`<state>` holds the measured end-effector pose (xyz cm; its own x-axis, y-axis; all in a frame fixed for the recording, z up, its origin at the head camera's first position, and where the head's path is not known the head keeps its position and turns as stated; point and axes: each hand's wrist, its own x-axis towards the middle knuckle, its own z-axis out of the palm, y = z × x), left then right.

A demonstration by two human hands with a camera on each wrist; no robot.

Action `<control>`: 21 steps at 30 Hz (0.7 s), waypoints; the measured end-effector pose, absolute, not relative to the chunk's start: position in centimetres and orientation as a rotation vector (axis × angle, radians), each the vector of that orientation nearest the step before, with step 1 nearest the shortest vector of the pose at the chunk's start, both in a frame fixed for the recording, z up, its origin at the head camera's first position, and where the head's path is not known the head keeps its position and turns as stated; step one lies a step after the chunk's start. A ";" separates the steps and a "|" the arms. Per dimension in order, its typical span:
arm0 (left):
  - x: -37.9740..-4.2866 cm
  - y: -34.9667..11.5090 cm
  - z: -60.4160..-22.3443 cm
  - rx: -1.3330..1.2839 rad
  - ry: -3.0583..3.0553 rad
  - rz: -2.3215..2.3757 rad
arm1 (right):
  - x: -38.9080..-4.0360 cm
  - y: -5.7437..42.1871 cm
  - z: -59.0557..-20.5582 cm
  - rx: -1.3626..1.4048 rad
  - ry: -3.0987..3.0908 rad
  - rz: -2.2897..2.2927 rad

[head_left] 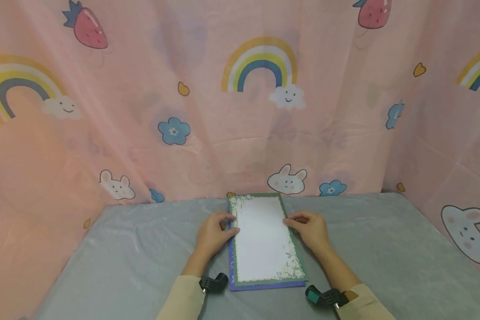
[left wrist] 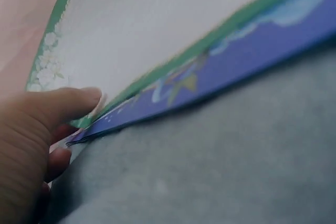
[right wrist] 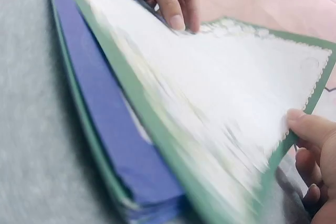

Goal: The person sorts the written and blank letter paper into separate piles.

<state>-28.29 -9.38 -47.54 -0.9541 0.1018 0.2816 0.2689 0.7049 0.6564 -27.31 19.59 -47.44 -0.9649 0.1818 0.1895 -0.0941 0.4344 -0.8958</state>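
A sheet of paper (head_left: 262,242) with a white middle and a green floral border lies over a purple stack of sheets (head_left: 268,286). At its left edge my left hand (head_left: 215,233) grips the paper, thumb on top; in the left wrist view some fingers are tucked below the edge. My right hand (head_left: 312,231) pinches the opposite edge between thumb and fingers. The right wrist view shows the bordered paper bent and raised off the purple sheets (right wrist: 118,116), partly blurred by motion. How many sheets each hand holds I cannot tell.
A grey cloth (head_left: 384,249) covers the table under the stack. Behind and at both sides hangs a pink curtain (head_left: 208,169) printed with rainbows, rabbits and flowers. Each wrist carries a black camera strap (head_left: 214,283).
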 end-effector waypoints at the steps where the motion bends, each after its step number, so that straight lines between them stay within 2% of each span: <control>1: -28.3 -9.4 -47.5 -0.309 -2.684 -1.104 | -27.3 19.6 -47.5 -0.086 -2.428 1.552; 13: -28.5 -9.2 -47.6 -0.354 -2.594 -1.395 | -27.4 19.8 -47.5 -0.114 -2.421 1.582; 21: -28.9 -9.2 -47.9 -0.258 -2.323 -1.728 | -27.3 20.2 -47.5 0.166 -2.470 1.565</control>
